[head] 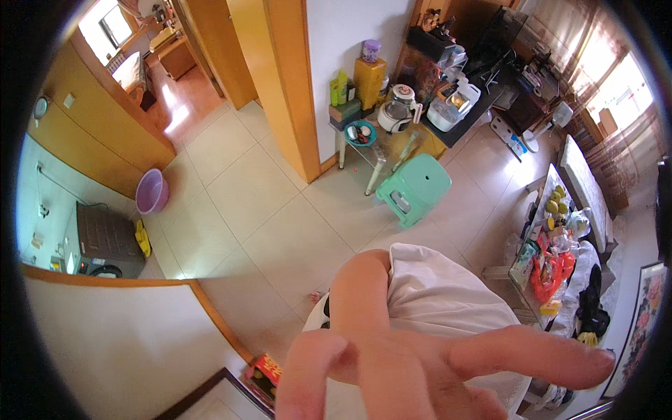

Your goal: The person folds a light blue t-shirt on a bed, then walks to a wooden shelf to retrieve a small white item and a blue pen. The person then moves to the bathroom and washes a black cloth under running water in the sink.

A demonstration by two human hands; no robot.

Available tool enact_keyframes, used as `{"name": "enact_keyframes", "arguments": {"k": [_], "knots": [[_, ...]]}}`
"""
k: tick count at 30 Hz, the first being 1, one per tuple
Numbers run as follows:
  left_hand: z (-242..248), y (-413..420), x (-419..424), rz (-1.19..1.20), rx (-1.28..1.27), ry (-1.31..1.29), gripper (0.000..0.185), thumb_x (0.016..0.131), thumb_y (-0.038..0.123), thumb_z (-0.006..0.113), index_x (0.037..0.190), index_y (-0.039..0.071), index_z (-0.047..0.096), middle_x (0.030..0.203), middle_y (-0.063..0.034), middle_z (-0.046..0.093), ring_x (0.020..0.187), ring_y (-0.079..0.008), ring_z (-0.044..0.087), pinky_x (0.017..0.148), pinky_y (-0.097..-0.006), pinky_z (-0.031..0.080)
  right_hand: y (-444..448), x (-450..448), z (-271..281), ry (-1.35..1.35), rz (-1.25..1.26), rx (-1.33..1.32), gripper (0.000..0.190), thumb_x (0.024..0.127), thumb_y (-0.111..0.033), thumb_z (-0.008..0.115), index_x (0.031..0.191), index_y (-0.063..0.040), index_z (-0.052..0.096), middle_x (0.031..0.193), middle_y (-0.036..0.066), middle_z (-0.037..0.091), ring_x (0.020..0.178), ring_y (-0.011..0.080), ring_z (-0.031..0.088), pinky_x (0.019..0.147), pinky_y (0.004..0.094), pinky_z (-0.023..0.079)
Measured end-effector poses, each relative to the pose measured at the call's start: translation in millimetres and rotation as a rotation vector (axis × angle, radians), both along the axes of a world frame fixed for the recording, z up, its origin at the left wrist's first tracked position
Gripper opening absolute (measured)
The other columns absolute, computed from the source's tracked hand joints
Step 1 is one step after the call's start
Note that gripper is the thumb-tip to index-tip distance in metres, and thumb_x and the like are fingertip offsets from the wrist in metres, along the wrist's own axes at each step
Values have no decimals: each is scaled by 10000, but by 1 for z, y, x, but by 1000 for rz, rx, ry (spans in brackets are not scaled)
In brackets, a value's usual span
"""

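My right hand [394, 362] is raised close to the camera at the bottom of the view, with its fingers apart and nothing in it. Behind it come my bare bent arm and a white garment [446, 289]. My left hand is out of view. On the tiled floor before me stands a green plastic stool [422, 181]. Beyond the stool is a small side table [375, 155] with a teal basket [361, 133] of small items on it. A white electric kettle or pot [400, 110] with a glass body stands behind the basket.
To the right, a table [525, 268] holds yellow-green fruit [555, 202] and red plastic bags [546, 273]. A purple basin [152, 191] stands by a doorway at left, near a dark washing machine [107, 239]. An orange-brown wooden door frame [286, 89] juts out ahead.
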State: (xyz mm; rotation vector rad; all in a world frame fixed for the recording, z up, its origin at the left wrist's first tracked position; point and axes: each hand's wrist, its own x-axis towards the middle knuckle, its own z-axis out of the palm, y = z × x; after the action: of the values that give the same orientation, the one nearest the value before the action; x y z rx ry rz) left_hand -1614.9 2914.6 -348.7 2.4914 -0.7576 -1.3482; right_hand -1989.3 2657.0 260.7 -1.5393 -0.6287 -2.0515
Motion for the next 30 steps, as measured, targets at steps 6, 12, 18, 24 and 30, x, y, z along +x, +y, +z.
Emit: {"name": "enact_keyframes", "arguments": {"k": [6,12,18,24,30], "knots": [[28,-242,181,290,-621,119,250,934,252,572,941,14,648,810,-67,642,748,-201,607,700,-327,478,-91,95,-6,18,5,55,124,917,-222,597,1037,-192,583,899,-3,656,863,121,562,862,351,371],[43,-355,234,175,-815,-24,258,954,246,547,1035,16,629,816,-83,662,741,-185,625,718,-299,492,-224,185,-17,-25,248,91,139,918,-221,598,1052,-185,578,905,6,661,871,135,568,869,358,375],[13,-297,147,195,-109,80,129,957,133,549,973,25,617,828,-69,637,690,-195,617,635,-327,523,-368,268,-14,5,438,140,155,919,-219,599,1067,-178,574,911,14,665,879,149,574,876,365,378],[37,-252,132,476,169,120,183,943,169,540,971,10,625,843,-101,655,696,-235,633,643,-363,525,-468,392,-19,41,683,167,170,920,-218,599,1081,-171,569,917,22,670,887,162,580,883,373,382],[18,-290,212,661,174,142,239,928,206,530,970,-5,633,858,-134,672,702,-274,648,651,-398,528,-514,548,-31,49,849,168,186,921,-217,600,1096,-164,564,923,30,674,895,176,585,890,380,386]]}}
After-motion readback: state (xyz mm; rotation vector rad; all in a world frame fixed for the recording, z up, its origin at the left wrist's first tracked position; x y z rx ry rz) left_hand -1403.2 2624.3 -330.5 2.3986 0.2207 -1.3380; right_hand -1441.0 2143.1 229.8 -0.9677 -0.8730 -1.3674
